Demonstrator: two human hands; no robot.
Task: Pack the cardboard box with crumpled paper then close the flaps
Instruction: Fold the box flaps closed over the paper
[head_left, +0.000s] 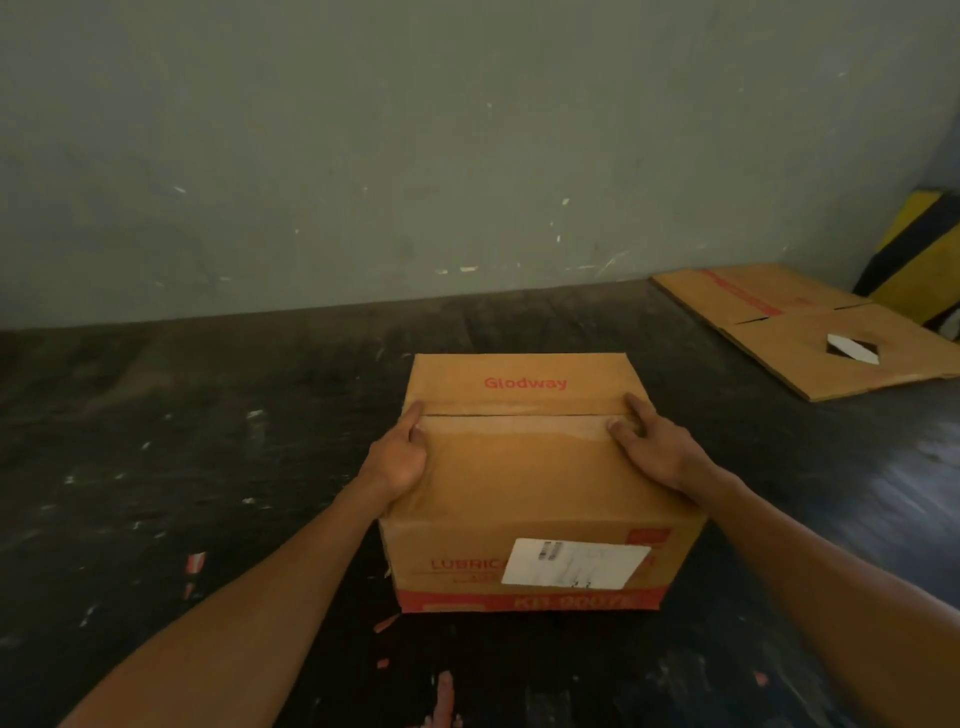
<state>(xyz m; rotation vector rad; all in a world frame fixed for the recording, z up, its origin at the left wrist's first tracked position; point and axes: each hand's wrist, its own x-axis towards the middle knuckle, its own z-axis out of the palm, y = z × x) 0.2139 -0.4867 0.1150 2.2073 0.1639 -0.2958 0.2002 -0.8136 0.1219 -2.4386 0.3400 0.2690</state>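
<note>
The brown cardboard box (524, 478) with red print stands on the dark floor (182, 441), flaps closed. The left hand (397, 457) and right hand (652, 441) press flat on its top, fingers apparently straight, at the seam ends.

Your left hand (397, 457) lies on the left edge of the cardboard box (524, 483), with its fingers pressing at the seam where the near flap (519, 462) and the far flap (519, 384) meet. Your right hand (652, 447) lies flat on the right end of that seam. Both flaps are down. A white label (574, 564) is stuck on the box's near side. Far right, a flattened cardboard sheet (810, 327) lies on the dark floor (208, 441) near the grey wall (415, 156).
</note>
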